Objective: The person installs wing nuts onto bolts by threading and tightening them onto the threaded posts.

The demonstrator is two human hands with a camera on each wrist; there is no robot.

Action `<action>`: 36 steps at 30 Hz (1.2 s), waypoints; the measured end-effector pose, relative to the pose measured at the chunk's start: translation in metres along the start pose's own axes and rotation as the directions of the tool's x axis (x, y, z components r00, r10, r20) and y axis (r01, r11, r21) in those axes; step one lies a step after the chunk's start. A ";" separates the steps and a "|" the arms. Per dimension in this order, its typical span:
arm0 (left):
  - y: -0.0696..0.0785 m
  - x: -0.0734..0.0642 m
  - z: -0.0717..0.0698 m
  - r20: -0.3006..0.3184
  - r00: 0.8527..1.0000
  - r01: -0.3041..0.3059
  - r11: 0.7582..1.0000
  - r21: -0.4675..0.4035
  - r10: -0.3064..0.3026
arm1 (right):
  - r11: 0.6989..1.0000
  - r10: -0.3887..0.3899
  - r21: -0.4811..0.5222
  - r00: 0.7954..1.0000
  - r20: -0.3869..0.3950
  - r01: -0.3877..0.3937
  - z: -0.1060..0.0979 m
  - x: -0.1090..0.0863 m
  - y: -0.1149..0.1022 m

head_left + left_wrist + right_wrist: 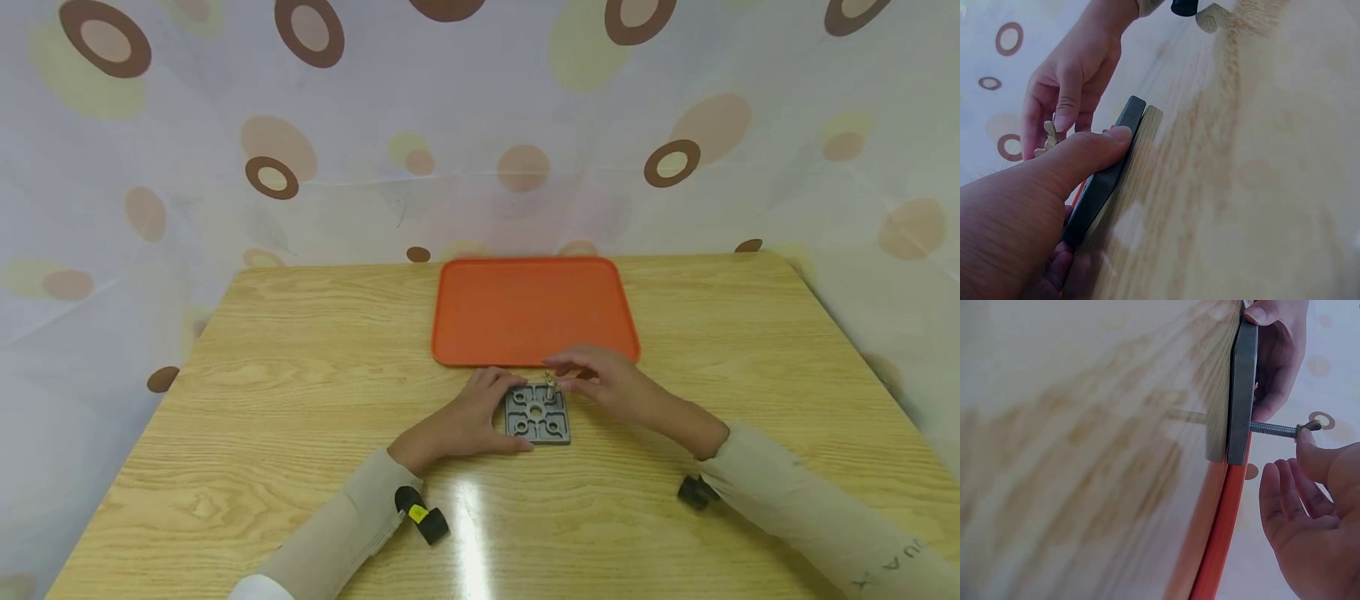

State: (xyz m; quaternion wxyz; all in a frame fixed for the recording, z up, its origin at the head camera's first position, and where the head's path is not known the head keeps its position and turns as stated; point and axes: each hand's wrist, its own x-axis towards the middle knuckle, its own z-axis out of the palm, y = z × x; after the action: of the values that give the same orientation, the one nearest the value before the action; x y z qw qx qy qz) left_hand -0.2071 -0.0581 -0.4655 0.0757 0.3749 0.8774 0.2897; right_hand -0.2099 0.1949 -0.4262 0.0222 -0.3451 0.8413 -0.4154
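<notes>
One wing screw (1275, 429) stands upright on the plate (537, 424), nearer the right hand (611, 387), which touches it, pinching indiscernible; left hand (467, 422) grips plate edges.

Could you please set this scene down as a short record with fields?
Left hand: grips the grey plate by opposite edges
Right hand: thumb touches the wing-headed screw
Screw position: upright at the plate's far right corner
Tray: orange, lying flat beyond the plate
Surface: wood-grained table
Backdrop: pale sheet patterned with ovals
</notes>
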 end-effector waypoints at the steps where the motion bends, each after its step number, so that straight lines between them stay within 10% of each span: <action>1: 0.000 0.000 0.000 0.000 1.000 -0.001 1.000 -0.001 0.001 | 1.000 -0.015 0.003 1.000 0.001 0.015 0.000 0.000 0.001; 10: 0.000 0.001 0.000 0.001 1.000 -0.005 1.000 -0.004 0.005 | 0.995 -0.099 -0.007 0.995 0.002 0.099 0.004 0.004 0.005; 36: 0.001 0.000 -0.003 0.018 1.000 -0.001 1.000 -0.008 0.002 | 0.991 0.128 -0.025 0.992 0.013 -0.128 0.010 0.003 -0.008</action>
State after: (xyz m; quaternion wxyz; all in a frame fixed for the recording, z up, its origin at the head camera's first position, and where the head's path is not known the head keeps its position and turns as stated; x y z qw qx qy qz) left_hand -0.2075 -0.0586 -0.4625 0.0849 0.3779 0.8752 0.2898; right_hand -0.2043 0.1828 -0.4260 0.0509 -0.2937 0.8664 -0.4005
